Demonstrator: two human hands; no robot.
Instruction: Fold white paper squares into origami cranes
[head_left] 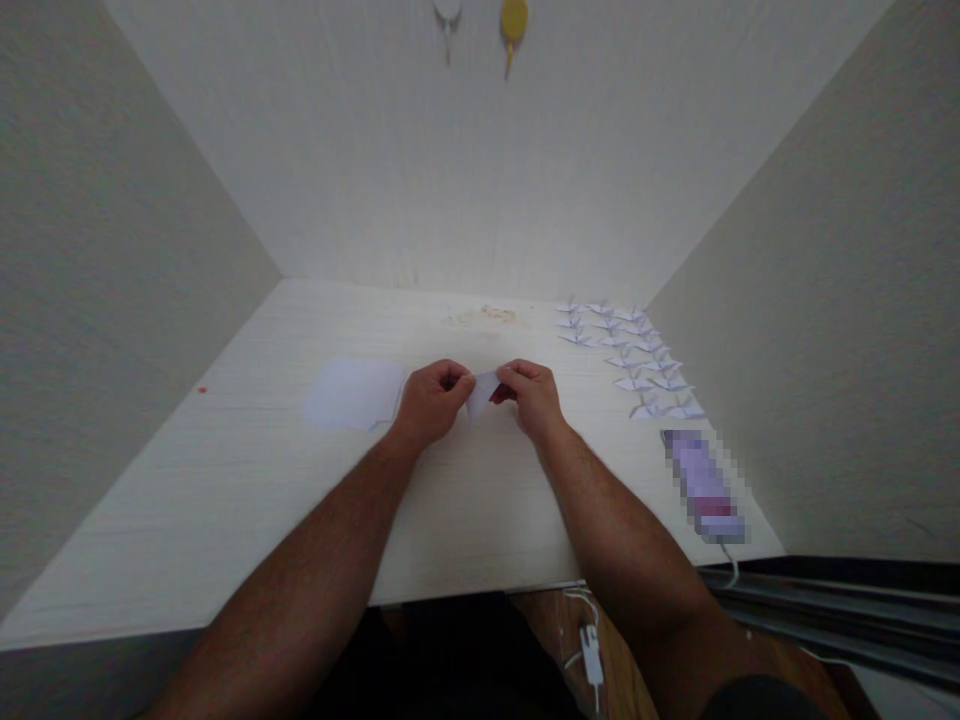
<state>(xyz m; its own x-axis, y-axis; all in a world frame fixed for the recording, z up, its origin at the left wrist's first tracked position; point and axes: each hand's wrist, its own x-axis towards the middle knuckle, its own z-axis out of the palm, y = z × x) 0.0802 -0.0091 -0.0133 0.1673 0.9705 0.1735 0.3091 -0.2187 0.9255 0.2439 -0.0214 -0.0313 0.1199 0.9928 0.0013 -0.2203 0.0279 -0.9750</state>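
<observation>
A small folded piece of pale paper point(481, 391) is held between both hands just above the middle of the white table point(225, 470). My left hand point(431, 402) pinches its left edge with fingers curled closed. My right hand point(529, 394) pinches its right edge, fingers also closed. A stack of flat pale paper sheets point(354, 394) lies on the table just left of my left hand.
Several folded paper cranes point(634, 357) stand in rows at the right rear of the table. A blurred-out phone point(705, 486) with a cable lies near the right front corner. Walls enclose the table on three sides. A faint stain point(487, 316) marks the far middle.
</observation>
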